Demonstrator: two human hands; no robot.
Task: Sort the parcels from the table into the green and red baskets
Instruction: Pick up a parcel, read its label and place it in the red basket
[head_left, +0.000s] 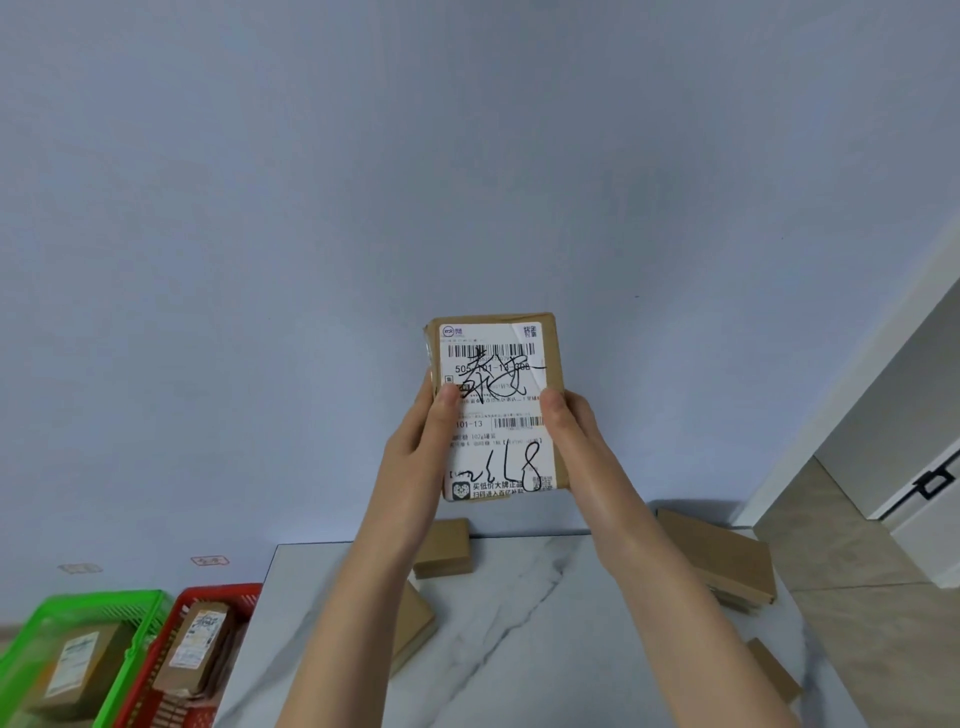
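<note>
A brown cardboard parcel (498, 364) with a white shipping label and black handwriting is held up in front of the blue wall, above the table. My left hand (421, 447) grips its left edge, thumb on the label. My right hand (571, 441) grips its right edge, thumb on the front. The green basket (140, 618) stands at the bottom left with a labelled parcel inside. Beside it on the right, the red basket (228, 597) holds several brown parcels.
The white marble table (545, 623) carries more parcels: a small box (447, 548) at its far edge, a flat one (722, 556) at the right, another (774, 670) near the right edge, and one (413, 629) partly under my left forearm. A white door stands at far right.
</note>
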